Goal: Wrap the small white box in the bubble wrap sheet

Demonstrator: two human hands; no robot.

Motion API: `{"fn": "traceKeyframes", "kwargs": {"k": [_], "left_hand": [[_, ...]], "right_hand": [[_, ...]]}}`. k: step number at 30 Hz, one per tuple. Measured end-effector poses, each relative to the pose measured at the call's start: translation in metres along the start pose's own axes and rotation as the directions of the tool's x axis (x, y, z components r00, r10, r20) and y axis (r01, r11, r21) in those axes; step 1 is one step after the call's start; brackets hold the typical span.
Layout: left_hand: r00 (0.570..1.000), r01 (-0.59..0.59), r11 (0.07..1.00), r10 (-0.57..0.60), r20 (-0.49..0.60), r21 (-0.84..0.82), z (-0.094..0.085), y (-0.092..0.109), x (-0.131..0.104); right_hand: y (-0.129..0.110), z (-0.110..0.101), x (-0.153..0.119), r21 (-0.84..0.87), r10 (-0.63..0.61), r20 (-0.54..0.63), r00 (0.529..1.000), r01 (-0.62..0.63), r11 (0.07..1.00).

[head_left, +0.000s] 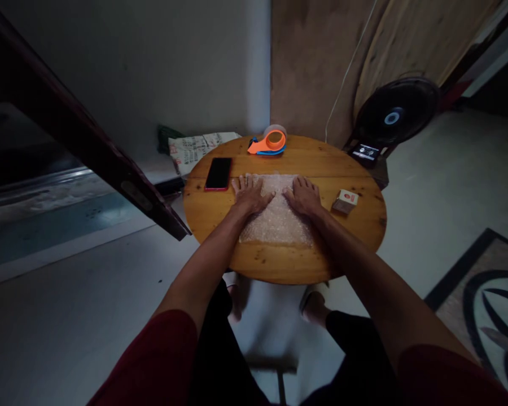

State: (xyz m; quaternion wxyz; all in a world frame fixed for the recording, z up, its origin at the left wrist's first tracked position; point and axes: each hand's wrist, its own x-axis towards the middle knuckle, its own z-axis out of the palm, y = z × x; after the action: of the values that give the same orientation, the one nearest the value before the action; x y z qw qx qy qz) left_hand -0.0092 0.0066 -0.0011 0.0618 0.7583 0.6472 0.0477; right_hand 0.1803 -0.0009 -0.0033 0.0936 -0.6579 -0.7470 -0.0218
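Note:
A sheet of clear bubble wrap (277,217) lies flat on the round wooden table (275,262). My left hand (249,194) rests on its upper left part, fingers spread and thumb pointing inward. On the upper right part lies my right hand (305,195), palm down with its fingers apart. Neither hand grips anything. A dark-screened phone with a red edge (218,173) is left of my left hand. To the right of my right hand sits a small white and brown box (345,201). An orange and blue tape dispenser (268,141) stands at the table's far edge.
Behind the table's left edge is a printed white sack (198,148). A black round fan (392,117) stands at the back right. A dark wooden beam (122,177) slants in from the left. A patterned mat (486,299) lies on the floor at right.

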Motion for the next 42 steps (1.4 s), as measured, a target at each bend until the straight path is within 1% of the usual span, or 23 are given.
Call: {"fn": "traceKeyframes", "kwargs": {"k": [6,10,14,21,27,31,35,36,38,39,40,41,42], "left_hand": [[1.0,0.004,1.0,-0.004,-0.013,-0.02,0.0,0.0,-0.001],[1.0,-0.013,0.999,0.013,-0.009,-0.051,0.001,-0.001,0.0],[1.0,0.0,0.998,-0.001,-0.003,-0.069,0.001,-0.001,0.0],[0.999,-0.001,0.998,0.003,0.033,-0.065,0.001,-0.003,0.002],[1.0,0.001,0.998,0.001,0.017,-0.07,-0.001,-0.002,0.001],[1.0,-0.009,0.995,0.01,0.006,-0.098,-0.001,-0.006,0.003],[0.998,-0.052,0.989,0.049,-0.032,-0.135,-0.003,-0.015,0.003],[0.997,-0.057,0.989,0.051,-0.054,-0.134,-0.005,-0.016,0.002],[0.989,-0.08,0.99,0.065,-0.132,-0.116,-0.009,-0.017,-0.002],[0.978,-0.118,0.988,0.099,-0.182,-0.097,-0.012,-0.015,-0.004],[0.963,-0.18,0.981,0.159,-0.219,-0.079,-0.014,-0.013,-0.006],[0.944,-0.263,0.962,0.243,-0.222,-0.065,-0.015,-0.01,-0.008],[0.921,-0.354,0.933,0.338,-0.194,-0.059,-0.016,-0.006,-0.01]], "right_hand": [[-0.002,-0.001,0.0,-0.03,0.0,0.024,1.0,0.001,1.0],[-0.003,0.0,0.0,-0.017,-0.005,0.015,1.0,0.005,1.0],[-0.002,0.002,0.001,0.007,0.01,0.011,1.0,-0.01,1.0],[-0.001,0.009,0.004,0.046,0.026,-0.024,0.999,-0.025,0.999],[-0.004,0.007,0.001,0.058,0.074,-0.075,0.994,-0.069,0.996],[-0.002,0.005,0.0,0.081,0.093,-0.094,0.991,-0.085,0.993],[0.0,0.004,0.002,0.08,0.099,-0.082,0.992,-0.092,0.992],[0.0,0.004,0.002,0.077,0.099,-0.081,0.992,-0.093,0.993],[0.0,0.003,0.002,0.069,0.098,-0.08,0.992,-0.093,0.993],[0.0,0.003,0.001,0.066,0.098,-0.078,0.992,-0.093,0.994],[-0.001,0.002,0.001,0.065,0.095,-0.075,0.993,-0.091,0.994],[-0.001,0.002,0.001,0.065,0.09,-0.072,0.993,-0.085,0.994],[-0.002,0.001,0.001,0.066,0.087,-0.07,0.994,-0.082,0.994]]}}
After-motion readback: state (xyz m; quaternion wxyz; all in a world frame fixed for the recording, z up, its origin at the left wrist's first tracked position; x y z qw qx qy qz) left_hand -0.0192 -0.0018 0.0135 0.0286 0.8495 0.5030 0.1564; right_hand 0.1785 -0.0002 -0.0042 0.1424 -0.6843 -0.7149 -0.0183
